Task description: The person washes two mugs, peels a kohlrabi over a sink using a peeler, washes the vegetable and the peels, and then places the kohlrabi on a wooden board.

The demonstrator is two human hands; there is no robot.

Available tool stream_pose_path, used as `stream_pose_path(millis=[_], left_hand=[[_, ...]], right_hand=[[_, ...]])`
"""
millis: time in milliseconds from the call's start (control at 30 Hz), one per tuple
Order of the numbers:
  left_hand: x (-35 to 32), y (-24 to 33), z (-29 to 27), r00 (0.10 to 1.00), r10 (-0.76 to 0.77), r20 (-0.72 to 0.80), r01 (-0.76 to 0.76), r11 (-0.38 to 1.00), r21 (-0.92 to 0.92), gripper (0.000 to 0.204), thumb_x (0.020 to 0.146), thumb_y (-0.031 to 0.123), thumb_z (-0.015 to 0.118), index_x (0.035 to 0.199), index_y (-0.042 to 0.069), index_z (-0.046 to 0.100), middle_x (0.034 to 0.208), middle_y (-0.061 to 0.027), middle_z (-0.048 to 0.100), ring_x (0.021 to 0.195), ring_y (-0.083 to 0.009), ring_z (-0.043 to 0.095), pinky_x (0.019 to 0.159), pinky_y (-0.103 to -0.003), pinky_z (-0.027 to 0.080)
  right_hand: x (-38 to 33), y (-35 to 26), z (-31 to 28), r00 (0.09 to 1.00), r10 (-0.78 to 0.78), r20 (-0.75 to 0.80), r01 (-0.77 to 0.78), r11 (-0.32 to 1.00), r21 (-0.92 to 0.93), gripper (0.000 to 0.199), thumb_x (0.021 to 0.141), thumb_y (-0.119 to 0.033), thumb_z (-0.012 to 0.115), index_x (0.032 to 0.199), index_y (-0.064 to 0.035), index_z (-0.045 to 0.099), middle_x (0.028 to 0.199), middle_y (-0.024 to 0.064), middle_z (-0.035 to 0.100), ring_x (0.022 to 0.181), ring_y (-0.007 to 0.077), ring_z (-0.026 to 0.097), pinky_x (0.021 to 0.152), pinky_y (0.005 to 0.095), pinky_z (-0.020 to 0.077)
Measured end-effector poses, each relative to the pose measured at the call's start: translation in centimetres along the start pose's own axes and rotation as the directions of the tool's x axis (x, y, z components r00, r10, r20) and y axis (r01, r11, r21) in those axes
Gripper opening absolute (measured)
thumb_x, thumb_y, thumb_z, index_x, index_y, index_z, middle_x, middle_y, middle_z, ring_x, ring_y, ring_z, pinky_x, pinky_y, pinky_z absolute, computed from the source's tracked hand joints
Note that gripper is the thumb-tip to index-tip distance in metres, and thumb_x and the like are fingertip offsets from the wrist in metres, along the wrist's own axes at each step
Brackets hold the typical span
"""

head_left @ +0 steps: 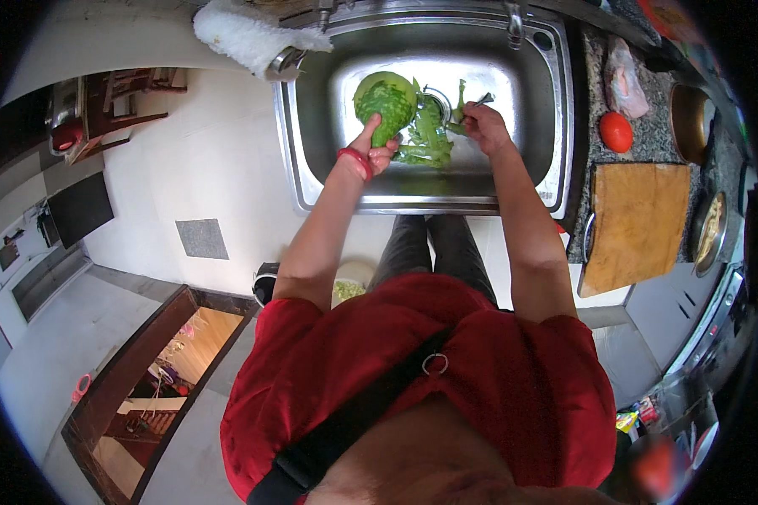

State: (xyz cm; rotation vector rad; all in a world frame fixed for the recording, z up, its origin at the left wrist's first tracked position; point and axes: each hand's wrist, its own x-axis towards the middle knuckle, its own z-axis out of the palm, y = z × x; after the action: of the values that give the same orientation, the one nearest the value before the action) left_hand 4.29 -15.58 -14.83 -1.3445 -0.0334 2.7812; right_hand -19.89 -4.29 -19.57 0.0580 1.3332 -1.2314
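Note:
My left hand [376, 143] is closed around the narrow neck of a green, speckled gourd [389, 101] over the sink. The gourd's wide end points away from me, with paler, peeled flesh along its far edge. My right hand [485, 128] grips a small peeler [483, 99], mostly hidden by the fingers. Beside it, a green strip of peel [461, 101] stands up. More green peelings [428, 141] lie in a heap between my hands, around the drain. All of this is inside the steel sink [514, 168].
A faucet [515, 29] juts over the sink's far edge. A white towel [248, 34] hangs at the far left corner. On the right counter are a tomato [616, 132], a plastic bag [627, 80], a wooden cutting board [636, 223] and a metal pot [691, 122].

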Motion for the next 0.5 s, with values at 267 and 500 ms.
stream_pose_path(millis=[267,500], left_hand=[[-5.1,-5.7,3.3,0.970,0.181,0.165,-0.175,0.983,-0.051,0.066,0.075,0.056,0.048,0.107,-0.002,0.043,0.064,-0.0047,0.047,0.036,-0.0046,0.032,0.030,-0.015,0.027],[-6.6,-11.7,3.8,0.892,0.187,0.411,-0.006,0.915,-0.404,0.068,0.077,0.052,0.048,0.118,0.001,0.033,0.085,-0.0123,0.049,0.046,-0.0108,0.036,0.035,-0.019,0.031]], right_hand=[[-3.9,-2.5,3.0,0.985,-0.057,0.161,0.001,0.945,0.327,0.013,0.083,-0.022,0.051,0.090,-0.0110,0.051,0.091,0.0020,0.055,0.080,0.0147,0.050,0.074,0.0329,0.0385],[-6.1,-3.2,7.0,0.886,-0.153,0.438,-0.086,0.874,0.479,0.027,0.086,-0.025,0.045,0.102,-0.0033,0.047,0.103,0.0141,0.054,0.093,0.0225,0.053,0.085,0.0357,0.0407]])
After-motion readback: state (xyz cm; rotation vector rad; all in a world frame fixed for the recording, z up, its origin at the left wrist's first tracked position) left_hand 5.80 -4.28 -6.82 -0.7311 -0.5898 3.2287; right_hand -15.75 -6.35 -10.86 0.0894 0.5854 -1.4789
